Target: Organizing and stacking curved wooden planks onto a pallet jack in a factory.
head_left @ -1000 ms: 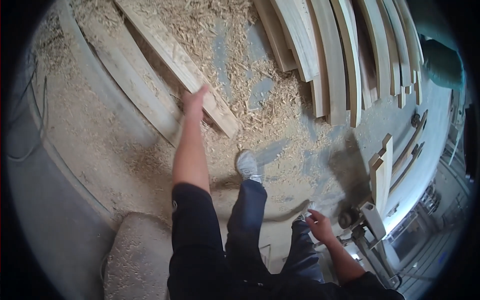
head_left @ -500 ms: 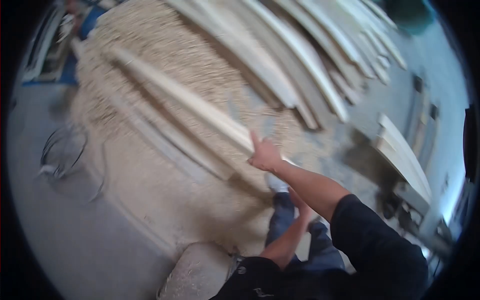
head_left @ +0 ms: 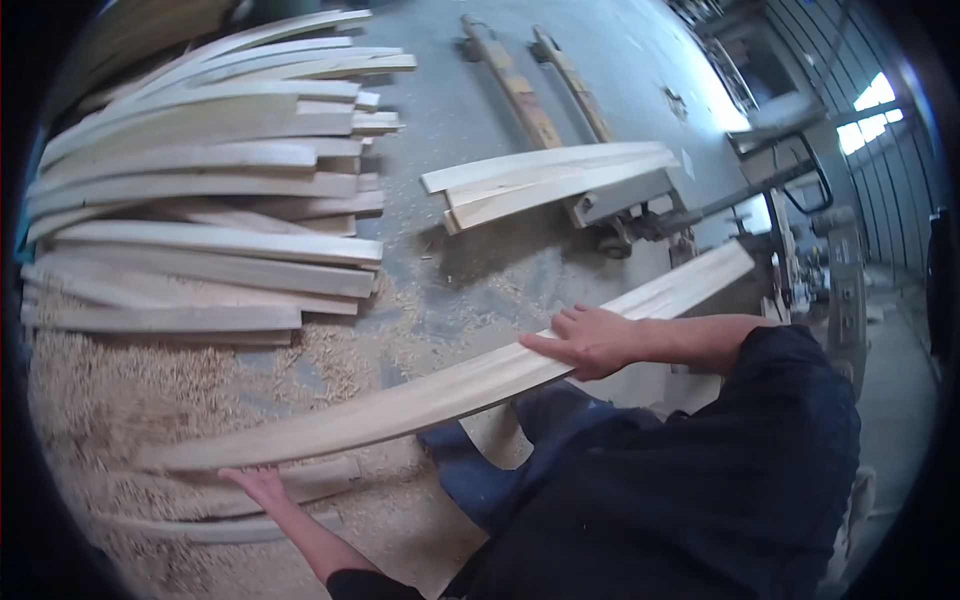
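Note:
A long, pale wooden plank [head_left: 430, 398], slightly bowed, slants across in front of me from lower left to upper right. Its upper-right part is gripped by my right hand [head_left: 592, 342], closed over it with the thumb along the top face. Near the far-left end, my left hand [head_left: 262, 487] is closed on the near edge, its fingers partly hidden beneath the wood. Below the plank, a second board [head_left: 322, 478] and a third board [head_left: 260, 527] lie among wood shavings [head_left: 130, 395].
Many curved boards [head_left: 200, 265] are piled at left. Several short planks [head_left: 550, 178] rest across a pallet truck [head_left: 625, 200], whose forks [head_left: 515, 85] stretch away behind. Its looped handle [head_left: 815, 175] stands at right, near machinery [head_left: 845, 290].
My view has swung right. The left hand, earlier low by my legs, now holds the plank far out to the left. The plank is lifted, with my right hand gripping it.

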`<state>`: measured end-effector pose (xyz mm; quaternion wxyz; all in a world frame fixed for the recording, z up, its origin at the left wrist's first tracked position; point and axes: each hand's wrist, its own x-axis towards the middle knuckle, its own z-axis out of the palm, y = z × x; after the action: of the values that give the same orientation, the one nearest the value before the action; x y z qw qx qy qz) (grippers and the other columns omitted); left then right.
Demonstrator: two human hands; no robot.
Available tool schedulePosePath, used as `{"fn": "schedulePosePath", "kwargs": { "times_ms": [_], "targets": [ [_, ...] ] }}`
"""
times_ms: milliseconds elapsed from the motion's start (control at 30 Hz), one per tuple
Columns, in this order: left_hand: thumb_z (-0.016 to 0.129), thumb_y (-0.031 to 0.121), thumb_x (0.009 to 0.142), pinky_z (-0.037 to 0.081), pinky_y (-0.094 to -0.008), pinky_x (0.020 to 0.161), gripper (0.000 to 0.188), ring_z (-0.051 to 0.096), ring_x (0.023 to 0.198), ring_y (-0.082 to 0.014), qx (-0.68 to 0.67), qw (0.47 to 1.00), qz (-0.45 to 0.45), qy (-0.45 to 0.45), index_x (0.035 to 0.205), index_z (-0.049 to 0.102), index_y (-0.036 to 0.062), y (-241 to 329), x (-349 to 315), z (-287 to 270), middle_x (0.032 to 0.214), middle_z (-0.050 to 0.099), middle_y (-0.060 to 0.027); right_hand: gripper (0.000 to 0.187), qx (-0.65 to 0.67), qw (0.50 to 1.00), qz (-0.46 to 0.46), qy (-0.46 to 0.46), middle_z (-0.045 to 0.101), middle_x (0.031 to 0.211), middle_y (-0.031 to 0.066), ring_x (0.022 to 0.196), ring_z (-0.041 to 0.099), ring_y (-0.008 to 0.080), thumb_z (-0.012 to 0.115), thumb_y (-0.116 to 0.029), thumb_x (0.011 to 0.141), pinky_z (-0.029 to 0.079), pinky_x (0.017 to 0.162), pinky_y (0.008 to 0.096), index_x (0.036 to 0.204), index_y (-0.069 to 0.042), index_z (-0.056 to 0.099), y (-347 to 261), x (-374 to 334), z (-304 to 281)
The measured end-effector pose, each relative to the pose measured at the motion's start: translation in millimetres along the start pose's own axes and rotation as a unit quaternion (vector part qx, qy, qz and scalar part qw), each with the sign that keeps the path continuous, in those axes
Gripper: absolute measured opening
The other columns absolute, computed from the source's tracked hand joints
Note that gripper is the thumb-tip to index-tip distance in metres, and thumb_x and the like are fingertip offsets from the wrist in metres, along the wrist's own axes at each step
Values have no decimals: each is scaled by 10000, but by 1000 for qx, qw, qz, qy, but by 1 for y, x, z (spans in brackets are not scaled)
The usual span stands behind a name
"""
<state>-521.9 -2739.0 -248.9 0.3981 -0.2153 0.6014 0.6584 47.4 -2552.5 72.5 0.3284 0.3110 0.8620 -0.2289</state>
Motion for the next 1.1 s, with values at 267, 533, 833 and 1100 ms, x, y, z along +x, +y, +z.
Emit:
{"fn": "schedulePosePath", "kwargs": {
  "times_ms": [267,533,833,1100],
  "targets": [
    [414,568,1042,384,-535,1159,758,502,1338,-375,8,1000,-14,22,1516,327,-18,-93,-4,77,1486,482,-196,996,-82,993,13,84,561,1014,104,962,556,267,761,-577,775,404,866,405,1554,-138,322,140,-43,10],
    [496,524,1026,432,-480,1125,689,522,1323,-343,-41,997,-33,-57,1488,395,22,-275,-182,279,1455,521,-180,615,-106,983,101,108,611,1034,98,1010,618,282,783,-312,704,458,847,464,1211,-94,513,459,-33,75],
    [501,392,1051,345,-508,1183,624,437,1395,-325,-57,978,-134,-146,1501,348,-12,-500,-332,532,1522,438,-189,490,-94,955,277,56,626,1134,94,1173,573,293,751,-414,820,463,867,547,1155,-101,577,813,-27,171],
    [491,372,1055,335,-498,1186,581,434,1387,-320,-38,967,-133,-212,1484,373,0,-671,-358,657,1495,457,-180,657,153,976,-25,156,454,1457,232,1296,518,384,683,-437,893,396,1067,572,1445,-136,492,765,102,108]
  ]
}}
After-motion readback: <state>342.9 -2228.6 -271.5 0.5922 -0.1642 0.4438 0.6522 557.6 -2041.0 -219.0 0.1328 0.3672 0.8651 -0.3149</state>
